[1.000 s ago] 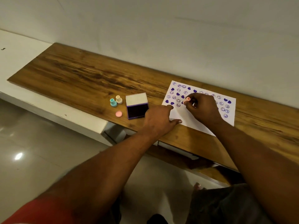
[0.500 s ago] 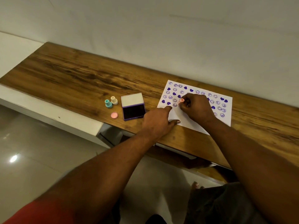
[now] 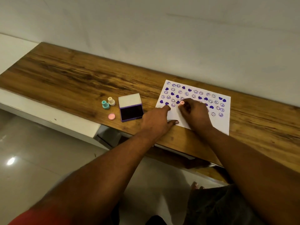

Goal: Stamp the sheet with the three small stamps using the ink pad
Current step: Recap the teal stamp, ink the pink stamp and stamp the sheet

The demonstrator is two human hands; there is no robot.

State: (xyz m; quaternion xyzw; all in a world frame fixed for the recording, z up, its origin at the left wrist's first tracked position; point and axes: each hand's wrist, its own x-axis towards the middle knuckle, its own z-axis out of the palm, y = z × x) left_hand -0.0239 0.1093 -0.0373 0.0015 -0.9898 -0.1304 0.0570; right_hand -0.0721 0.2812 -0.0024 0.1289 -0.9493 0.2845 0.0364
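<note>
Item: small pink stamp [image 3: 182, 102], standing on the sheet [image 3: 222, 125] near its left edge, pinched by the right hand [image 3: 194, 114].
Probably light, rigid plastic; best gripped at its narrow neck. Left hand [image 3: 155, 121], fingers extended, pins the flimsy sheet.

The right grip [image 3: 195, 115] hides the middle of the sheet [image 3: 224, 123] and some of the prints [image 3: 210, 101]. Of the pink stamp [image 3: 182, 102] only the top shows, at the grip's 11 o'clock; its face is hidden. The bench [image 3: 267, 125] runs off at 3 o'clock.
</note>
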